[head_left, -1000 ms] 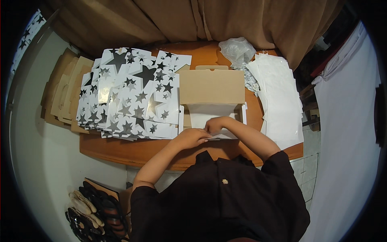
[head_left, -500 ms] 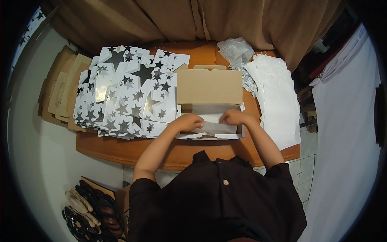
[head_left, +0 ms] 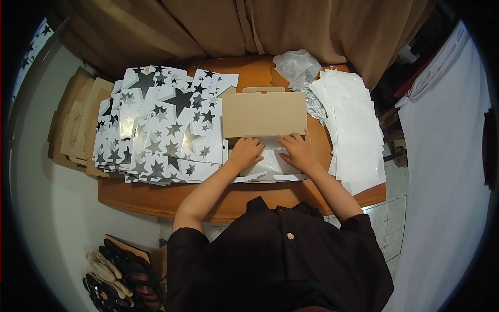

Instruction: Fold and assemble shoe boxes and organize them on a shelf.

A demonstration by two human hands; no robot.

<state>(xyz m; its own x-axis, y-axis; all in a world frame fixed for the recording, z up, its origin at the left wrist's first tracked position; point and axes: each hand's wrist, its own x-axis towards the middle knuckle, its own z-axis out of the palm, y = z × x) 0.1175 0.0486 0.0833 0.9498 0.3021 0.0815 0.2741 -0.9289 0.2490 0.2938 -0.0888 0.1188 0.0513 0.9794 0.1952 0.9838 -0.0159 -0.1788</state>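
Observation:
An opened cardboard box (head_left: 264, 115) stands on the table before me, its plain brown lid raised at the far side. Thin white paper (head_left: 271, 165) lines the inside. My left hand (head_left: 247, 153) rests over the left part of the box, fingers bent onto the paper by the far wall, thumb apart. Over the right part, my right hand (head_left: 298, 152) touches the paper's far edge with its fingertips, its thumb lower and apart from them. Both hands are open. Whether anything lies beneath the paper is hidden.
Star-printed flattened cartons (head_left: 166, 130) are piled left of the box, brown cardboard sheets (head_left: 78, 122) beyond them. White paper sheets (head_left: 356, 125) lie at the right, near a crumpled clear plastic bag (head_left: 297, 67). Shoes (head_left: 117, 273) sit low at left, beside the wooden table (head_left: 156, 200).
Both hands have moved from the middle of the paper toward the box's far wall, and their fingers have spread. The paper now lies farther down in the box. The view has shifted slightly.

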